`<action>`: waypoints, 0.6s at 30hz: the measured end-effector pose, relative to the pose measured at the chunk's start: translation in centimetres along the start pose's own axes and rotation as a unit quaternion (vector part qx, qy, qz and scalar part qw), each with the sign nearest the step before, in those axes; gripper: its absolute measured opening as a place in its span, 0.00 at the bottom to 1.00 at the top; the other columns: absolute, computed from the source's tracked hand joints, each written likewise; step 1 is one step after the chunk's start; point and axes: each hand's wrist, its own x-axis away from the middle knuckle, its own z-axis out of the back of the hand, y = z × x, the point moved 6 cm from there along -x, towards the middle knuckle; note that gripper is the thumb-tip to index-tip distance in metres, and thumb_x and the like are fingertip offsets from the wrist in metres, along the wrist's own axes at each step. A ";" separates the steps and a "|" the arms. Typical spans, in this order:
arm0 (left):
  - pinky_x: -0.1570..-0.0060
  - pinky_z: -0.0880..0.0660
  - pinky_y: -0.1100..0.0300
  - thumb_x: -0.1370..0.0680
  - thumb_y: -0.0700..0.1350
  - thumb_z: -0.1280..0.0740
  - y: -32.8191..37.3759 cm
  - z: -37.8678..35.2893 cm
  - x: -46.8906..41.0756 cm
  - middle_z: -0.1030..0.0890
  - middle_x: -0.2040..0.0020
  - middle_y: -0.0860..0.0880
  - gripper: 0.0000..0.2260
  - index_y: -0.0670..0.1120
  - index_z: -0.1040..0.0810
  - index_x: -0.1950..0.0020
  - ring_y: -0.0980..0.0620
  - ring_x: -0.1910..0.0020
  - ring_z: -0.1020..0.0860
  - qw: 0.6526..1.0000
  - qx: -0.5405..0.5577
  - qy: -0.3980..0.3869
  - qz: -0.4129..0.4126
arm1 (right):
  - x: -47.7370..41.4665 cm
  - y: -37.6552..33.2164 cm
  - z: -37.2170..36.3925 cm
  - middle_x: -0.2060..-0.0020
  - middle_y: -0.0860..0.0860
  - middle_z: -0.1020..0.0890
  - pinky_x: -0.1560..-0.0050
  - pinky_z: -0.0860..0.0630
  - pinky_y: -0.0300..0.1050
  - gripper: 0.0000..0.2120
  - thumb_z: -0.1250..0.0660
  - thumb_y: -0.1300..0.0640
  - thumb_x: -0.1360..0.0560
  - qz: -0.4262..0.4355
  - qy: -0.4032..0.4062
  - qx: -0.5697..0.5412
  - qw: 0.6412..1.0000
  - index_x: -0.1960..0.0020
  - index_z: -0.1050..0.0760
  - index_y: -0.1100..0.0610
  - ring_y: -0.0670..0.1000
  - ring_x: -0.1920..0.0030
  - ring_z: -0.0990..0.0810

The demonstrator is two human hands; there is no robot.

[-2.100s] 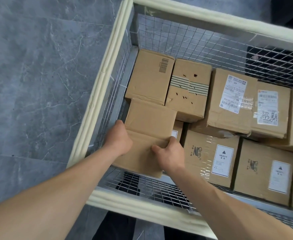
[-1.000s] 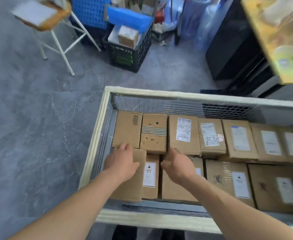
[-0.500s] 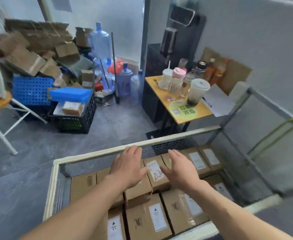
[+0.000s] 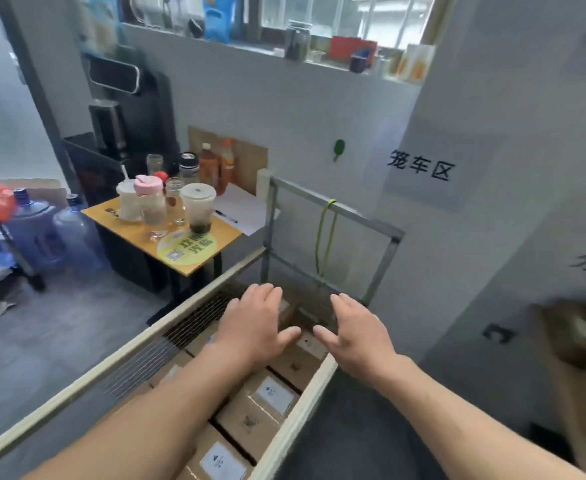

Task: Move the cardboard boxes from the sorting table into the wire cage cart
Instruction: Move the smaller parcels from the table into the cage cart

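Hands (image 4: 253,323) (image 4: 353,336) spread flat, palms down, empty

Packed boxes (image 4: 250,420) in the cart (image 4: 77,386)
Brown cardboard boxes lie flat, side by side, inside the cart, several with white labels facing up; a pale rim tops its wire mesh walls.

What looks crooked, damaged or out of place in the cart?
Nothing stands out. The cardboard boxes lie flat in snug rows inside the wire cage cart, none visibly tilted or crushed. The left hand and right hand hover open above them, holding nothing. Blur hides fine detail.
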 end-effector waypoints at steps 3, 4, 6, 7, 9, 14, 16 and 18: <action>0.29 0.35 0.50 0.22 0.66 0.39 6.0 -0.7 -1.9 0.36 0.23 0.50 0.35 0.46 0.39 0.22 0.50 0.24 0.40 0.999 0.004 0.000 -0.052 | 2.6 5.9 2.5 0.29 0.53 0.27 0.31 0.32 0.53 0.30 0.37 0.39 0.22 -0.065 0.012 0.001 0.998 0.28 0.32 0.57 0.54 0.28 0.32; 0.29 0.36 0.50 0.22 0.66 0.39 7.9 -1.0 -2.5 0.37 0.23 0.50 0.35 0.46 0.39 0.22 0.50 0.24 0.40 0.998 0.005 -0.003 -0.066 | 3.5 7.8 3.3 0.30 0.54 0.27 0.31 0.32 0.52 0.30 0.37 0.39 0.22 -0.083 0.017 0.001 0.996 0.29 0.32 0.57 0.54 0.28 0.32; 0.29 0.36 0.50 0.22 0.66 0.39 11.6 -1.8 -3.5 0.37 0.23 0.49 0.36 0.46 0.40 0.21 0.50 0.23 0.41 0.996 0.003 -0.009 -0.091 | 5.4 11.3 4.7 0.29 0.53 0.28 0.31 0.32 0.52 0.30 0.37 0.39 0.21 -0.113 0.025 0.004 0.993 0.28 0.32 0.57 0.54 0.27 0.32; 0.29 0.35 0.50 0.23 0.66 0.39 13.5 -2.2 -3.9 0.37 0.23 0.50 0.36 0.46 0.39 0.22 0.50 0.24 0.41 0.995 0.003 -0.009 -0.101 | 6.3 13.0 5.3 0.29 0.53 0.28 0.30 0.33 0.52 0.30 0.38 0.39 0.21 -0.127 0.028 0.005 0.992 0.27 0.33 0.57 0.54 0.27 0.33; 0.32 0.33 0.50 0.23 0.66 0.38 17.3 -3.0 -4.6 0.33 0.26 0.50 0.34 0.46 0.36 0.24 0.49 0.26 0.38 0.993 0.002 -0.005 -0.121 | 8.2 16.5 6.4 0.25 0.53 0.31 0.28 0.36 0.51 0.33 0.38 0.38 0.21 -0.152 0.035 0.002 0.988 0.24 0.36 0.57 0.53 0.25 0.36; 0.32 0.32 0.49 0.24 0.66 0.37 27.7 -5.2 -5.9 0.33 0.26 0.50 0.36 0.46 0.37 0.23 0.49 0.26 0.37 0.985 0.002 -0.020 -0.169 | 12.6 25.0 9.2 0.21 0.52 0.37 0.24 0.39 0.51 0.36 0.39 0.38 0.21 -0.196 0.061 -0.011 0.979 0.20 0.42 0.56 0.52 0.21 0.40; 0.32 0.32 0.49 0.24 0.66 0.38 31.9 -6.1 -6.3 0.33 0.26 0.50 0.35 0.46 0.36 0.24 0.49 0.26 0.37 0.982 0.005 -0.025 -0.185 | 14.4 28.7 10.4 0.21 0.52 0.37 0.24 0.39 0.52 0.36 0.39 0.38 0.21 -0.215 0.073 -0.017 0.974 0.20 0.42 0.56 0.52 0.21 0.40; 0.34 0.31 0.49 0.23 0.65 0.38 36.0 -7.0 -6.4 0.32 0.27 0.50 0.33 0.47 0.35 0.26 0.49 0.27 0.35 0.980 0.010 -0.029 -0.198 | 16.4 32.3 11.3 0.21 0.52 0.38 0.23 0.40 0.52 0.36 0.39 0.38 0.20 -0.235 0.083 -0.018 0.968 0.20 0.42 0.56 0.52 0.21 0.42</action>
